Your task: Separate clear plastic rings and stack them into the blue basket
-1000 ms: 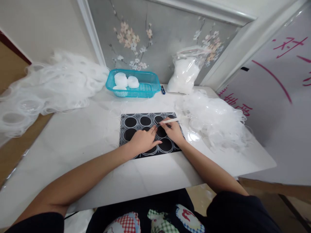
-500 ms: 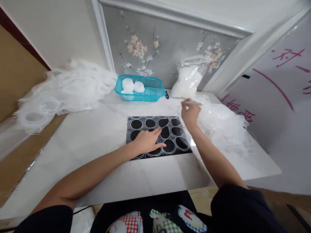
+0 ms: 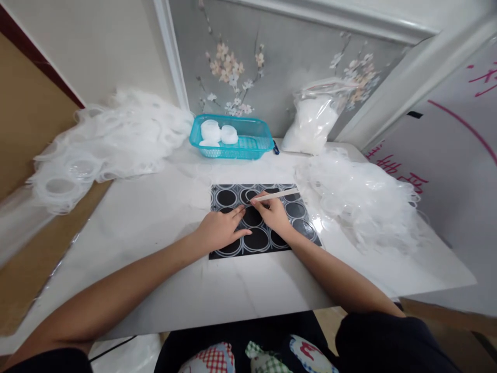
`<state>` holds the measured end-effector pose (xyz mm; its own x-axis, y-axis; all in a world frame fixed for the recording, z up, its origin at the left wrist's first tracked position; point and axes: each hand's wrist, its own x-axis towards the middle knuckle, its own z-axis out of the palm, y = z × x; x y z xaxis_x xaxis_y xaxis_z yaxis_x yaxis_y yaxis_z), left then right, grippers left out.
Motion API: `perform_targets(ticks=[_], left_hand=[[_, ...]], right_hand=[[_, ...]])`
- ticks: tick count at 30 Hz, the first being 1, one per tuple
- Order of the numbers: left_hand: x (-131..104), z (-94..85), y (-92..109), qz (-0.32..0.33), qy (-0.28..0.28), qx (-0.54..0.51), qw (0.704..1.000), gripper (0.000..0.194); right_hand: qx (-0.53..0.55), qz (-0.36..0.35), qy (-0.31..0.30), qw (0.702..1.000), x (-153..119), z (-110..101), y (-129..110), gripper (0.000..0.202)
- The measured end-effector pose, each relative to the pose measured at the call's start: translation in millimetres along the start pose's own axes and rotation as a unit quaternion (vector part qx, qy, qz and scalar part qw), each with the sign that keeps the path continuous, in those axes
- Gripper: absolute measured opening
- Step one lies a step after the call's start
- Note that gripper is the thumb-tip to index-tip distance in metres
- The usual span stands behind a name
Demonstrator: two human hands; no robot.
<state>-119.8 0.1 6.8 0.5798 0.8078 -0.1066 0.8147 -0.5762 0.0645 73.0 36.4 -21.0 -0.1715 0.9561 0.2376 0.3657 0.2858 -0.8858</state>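
A black sheet with rows of round openings ringed in white (image 3: 256, 239) lies flat on the white table. My left hand (image 3: 220, 229) rests on its left part, fingers spread and holding nothing. Over the upper middle of the sheet, my right hand (image 3: 274, 211) is closed on a thin whitish stick (image 3: 280, 195). The stick's lower left end is at my fingertips, close to my left fingers, and its other end points to the right. What the tip touches is too small to tell.
Behind the sheet stands a blue basket (image 3: 233, 152) with white round pieces (image 3: 229, 134). A clear bag of white material (image 3: 313, 122) stands right of it. Piles of translucent rings lie left (image 3: 128, 137) and right (image 3: 357, 194). A dark blue object (image 3: 276, 147) lies beside the basket.
My right hand has come from beside the bag, down and left onto the sheet, with the stick in it. My left hand stays on the sheet. The camera view has shifted slightly.
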Motion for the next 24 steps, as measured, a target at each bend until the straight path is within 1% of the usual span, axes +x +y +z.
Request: perform_targets(ticks=[4, 6, 7, 9, 12, 13, 14, 15, 16, 17, 18, 19, 20, 21, 22, 24], left_hand=[[1, -1.9, 2, -0.002, -0.013, -0.018, 1.0, 0.066], [1, -1.8, 2, -0.005, -0.016, -0.027, 1.0, 0.066], [0, -1.6, 1, -0.005, -0.014, -0.031, 0.999, 0.066], [0, -1.4, 1, -0.005, -0.013, -0.037, 0.999, 0.067], [-2, -2.2, 1, -0.002, -0.022, -0.042, 0.999, 0.068], [-3, -2.6, 1, -0.001, -0.026, -0.044, 0.999, 0.069], [-3, -3.0, 1, 0.0, -0.028, -0.046, 0.999, 0.068], [-4, -3.6, 1, -0.001, -0.028, -0.048, 0.998, 0.067], [-4, -4.3, 0, -0.001, -0.029, -0.05, 0.998, 0.066], [-5, -5.4, -1, 0.0, -0.029, -0.051, 0.998, 0.065], [-6, -6.9, -2, 0.003, -0.032, -0.052, 0.998, 0.065], [-6, -9.0, -3, 0.007, -0.036, -0.056, 0.998, 0.064], [-7, -11.5, -5, 0.015, -0.04, -0.061, 0.997, 0.064], [-9, -14.2, -6, 0.022, -0.044, -0.068, 0.997, 0.062], [-11, -16.9, -8, 0.027, -0.045, -0.074, 0.996, 0.061], [-15, -21.3, -11, 0.027, -0.042, -0.077, 0.996, 0.059]], right_hand=[[-0.027, -0.002, -0.003, 1.0, 0, -1, 0, 0.023], [-0.075, -0.018, 0.002, 0.997, -5, 1, -3, 0.023], [-0.116, -0.029, 0.005, 0.993, -8, 3, -5, 0.022], [-0.22, -0.059, 0.002, 0.974, -17, 9, -10, 0.021], [-0.349, -0.11, -0.046, 0.929, -21, 14, -18, 0.021], [-0.376, -0.117, -0.058, 0.917, -17, 11, -19, 0.022], [-0.396, -0.111, -0.053, 0.91, -8, 5, -19, 0.023], [-0.41, -0.088, -0.026, 0.907, 4, -4, -18, 0.025], [-0.415, -0.055, 0.017, 0.908, 18, -15, -16, 0.027], [-0.41, -0.004, 0.094, 0.907, 34, -25, -12, 0.028], [-0.381, 0.052, 0.172, 0.907, 48, -35, -9, 0.028], [-0.331, 0.083, 0.226, 0.913, 59, -41, -6, 0.03], [-0.278, 0.08, 0.251, 0.924, 67, -44, -3, 0.03], [-0.231, 0.061, 0.246, 0.939, 71, -42, -1, 0.028], [-0.191, 0.035, 0.226, 0.955, 71, -37, 0, 0.026], [-0.135, -0.001, 0.164, 0.977, 65, -20, 1, 0.022]])
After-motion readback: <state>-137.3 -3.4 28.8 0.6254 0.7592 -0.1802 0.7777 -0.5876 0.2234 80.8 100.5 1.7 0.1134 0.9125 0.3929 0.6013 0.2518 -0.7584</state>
